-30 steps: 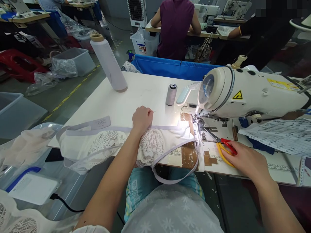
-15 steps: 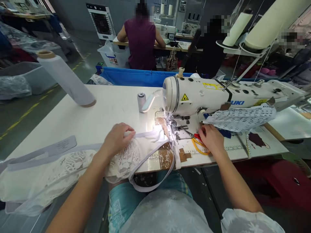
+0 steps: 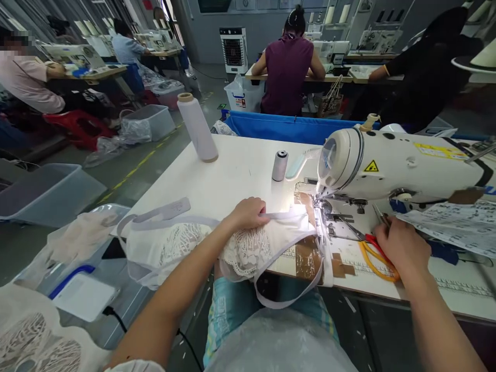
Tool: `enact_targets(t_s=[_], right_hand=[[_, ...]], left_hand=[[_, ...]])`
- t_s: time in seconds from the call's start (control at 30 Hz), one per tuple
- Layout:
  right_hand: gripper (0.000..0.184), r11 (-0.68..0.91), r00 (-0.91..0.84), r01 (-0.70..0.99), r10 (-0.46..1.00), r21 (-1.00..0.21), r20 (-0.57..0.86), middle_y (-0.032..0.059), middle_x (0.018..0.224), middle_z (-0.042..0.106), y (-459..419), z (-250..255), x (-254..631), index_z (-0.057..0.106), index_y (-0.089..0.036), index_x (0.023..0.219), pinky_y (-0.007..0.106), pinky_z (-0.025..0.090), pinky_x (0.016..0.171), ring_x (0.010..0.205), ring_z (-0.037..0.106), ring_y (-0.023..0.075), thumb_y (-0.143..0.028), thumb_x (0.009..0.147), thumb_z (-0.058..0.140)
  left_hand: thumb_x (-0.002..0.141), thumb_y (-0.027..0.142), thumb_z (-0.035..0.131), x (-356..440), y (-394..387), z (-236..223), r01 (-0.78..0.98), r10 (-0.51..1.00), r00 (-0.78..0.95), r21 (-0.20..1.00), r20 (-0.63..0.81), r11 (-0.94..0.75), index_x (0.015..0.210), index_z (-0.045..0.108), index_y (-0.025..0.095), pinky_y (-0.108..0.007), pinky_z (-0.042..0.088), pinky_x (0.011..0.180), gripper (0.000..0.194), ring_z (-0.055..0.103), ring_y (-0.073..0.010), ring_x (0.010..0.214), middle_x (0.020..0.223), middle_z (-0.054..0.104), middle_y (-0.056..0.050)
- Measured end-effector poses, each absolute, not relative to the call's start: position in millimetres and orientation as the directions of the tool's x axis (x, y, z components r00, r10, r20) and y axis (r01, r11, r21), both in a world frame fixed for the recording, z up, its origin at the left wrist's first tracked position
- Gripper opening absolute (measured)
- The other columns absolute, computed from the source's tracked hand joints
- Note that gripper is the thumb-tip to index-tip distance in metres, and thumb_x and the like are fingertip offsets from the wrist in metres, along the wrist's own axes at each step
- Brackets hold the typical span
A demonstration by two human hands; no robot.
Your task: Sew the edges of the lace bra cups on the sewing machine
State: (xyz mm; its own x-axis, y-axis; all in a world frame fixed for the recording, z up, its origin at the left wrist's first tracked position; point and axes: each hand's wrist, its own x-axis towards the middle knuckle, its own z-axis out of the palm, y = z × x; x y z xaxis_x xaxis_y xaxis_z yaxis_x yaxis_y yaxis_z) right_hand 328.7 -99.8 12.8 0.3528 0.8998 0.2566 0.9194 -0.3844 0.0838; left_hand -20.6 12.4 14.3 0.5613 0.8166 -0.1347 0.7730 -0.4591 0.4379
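Observation:
A white lace bra lies across the table's front edge, its lilac-edged upper end at the needle area of the sewing machine. My left hand pinches the bra's top edge, left of the presser foot. A loose strap loops down over my lap. My right hand is closed around a small pointed metal tool, mostly hidden by the fingers. Beside that hand lie scissors with orange and red handles, blades toward the machine.
A small thread spool and a tall thread cone stand on the white table. A written paper sheet hangs at right. At lower left are more lace pieces and a white box. Co-workers sit beyond.
The view has swung left, so the table and machine appear farther right. My left hand stays on the bra edge. My right hand remains by the scissors, with the metal tool's tip now showing.

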Motion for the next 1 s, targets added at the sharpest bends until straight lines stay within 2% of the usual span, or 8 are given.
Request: enact_targets(t_s=[0.1,0.2,0.3,0.4,0.47,0.53,0.73,1.0], right_hand=[[0.043,-0.443,0.416,0.896,0.856,0.022,0.306,0.0215,0.077,0.065,-126,4,320,0.064,-0.008,0.102,0.033,0.032,0.041,0.057,0.063,0.0292,-0.033,0.09,0.032],[0.044,-0.413,0.455,0.89,0.839,-0.194,0.298,0.0182,0.078,0.067,-154,-4,302,0.058,-0.008,0.113,0.035,0.041,0.047,0.058,0.062,0.028,-0.036,0.089,0.035],[0.043,-0.147,0.317,0.863,0.902,-0.483,0.292,0.0111,0.09,0.068,-166,-4,273,0.048,-0.017,0.129,0.031,0.047,0.054,0.059,0.061,0.0199,-0.036,0.092,0.038],[0.041,0.114,0.039,0.761,0.975,-0.638,0.221,0.0049,0.089,0.066,-149,3,244,0.04,-0.023,0.135,0.026,0.048,0.054,0.056,0.059,0.0143,-0.031,0.096,0.034],[0.038,0.243,-0.122,0.726,0.966,-0.644,0.228,0.0057,0.096,0.066,-125,8,229,0.04,-0.022,0.133,0.027,0.051,0.063,0.068,0.063,0.0152,-0.026,0.096,0.033],[0.033,0.298,-0.177,0.741,0.951,-0.601,0.253,0.0071,0.098,0.066,-99,11,219,0.043,-0.021,0.126,0.03,0.052,0.071,0.081,0.065,0.0182,-0.022,0.094,0.034],[0.019,0.303,-0.137,0.801,0.932,-0.515,0.336,0.0012,0.07,0.063,-58,3,211,0.054,-0.019,0.104,0.026,0.045,0.054,0.057,0.059,0.0161,-0.027,0.095,0.038],[0.027,0.437,-0.233,0.729,0.882,-0.527,0.41,0.0039,0.092,0.069,-64,-5,213,0.056,-0.023,0.115,0.026,0.051,0.064,0.067,0.064,0.0136,-0.018,0.091,0.045]], left_hand=[[0.075,0.03,0.054,-21,22,13,0.727,0.807,0.558,0.583,-0.194,-0.363,0.067,0.045,0.02,-0.028,0.028,0.055,0.016,0.044,-0.0155,0.061,0.067,0.053,-0.001],[0.073,0.032,0.056,-17,34,16,0.652,0.762,0.597,0.705,-0.249,-0.28,0.068,0.047,0.02,-0.026,0.029,0.054,0.016,0.042,-0.0134,0.058,0.065,0.05,0.001],[0.071,0.038,0.06,-9,46,24,0.611,0.708,0.631,0.765,-0.317,-0.203,0.064,0.052,0.019,-0.026,0.025,0.05,0.022,0.037,-0.0115,0.053,0.06,0.045,0.002],[0.07,0.045,0.063,-2,56,31,0.545,0.587,0.725,0.822,-0.361,-0.167,0.053,0.044,0.019,-0.027,0.016,0.048,0.036,0.025,-0.0085,0.047,0.052,0.03,0.005],[0.071,0.044,0.064,2,58,32,0.482,0.537,0.769,0.867,-0.348,-0.128,0.053,0.043,0.018,-0.026,0.015,0.048,0.038,0.023,-0.0077,0.047,0.053,0.027,0.005],[0.073,0.043,0.063,3,58,30,0.43,0.544,0.775,0.899,-0.322,-0.081,0.058,0.047,0.017,-0.025,0.018,0.049,0.033,0.027,-0.0078,0.05,0.056,0.03,0.005],[0.076,0.045,0.06,0,55,23,0.368,0.602,0.737,0.93,-0.306,0.023,0.07,0.056,0.016,-0.023,0.027,0.052,0.03,0.037,-0.0087,0.056,0.063,0.043,0.003],[0.079,0.042,0.056,0,57,22,0.354,0.665,0.701,0.935,-0.256,-0.013,0.065,0.054,0.015,-0.023,0.029,0.053,0.031,0.037,-0.0091,0.058,0.062,0.041,0.003]])
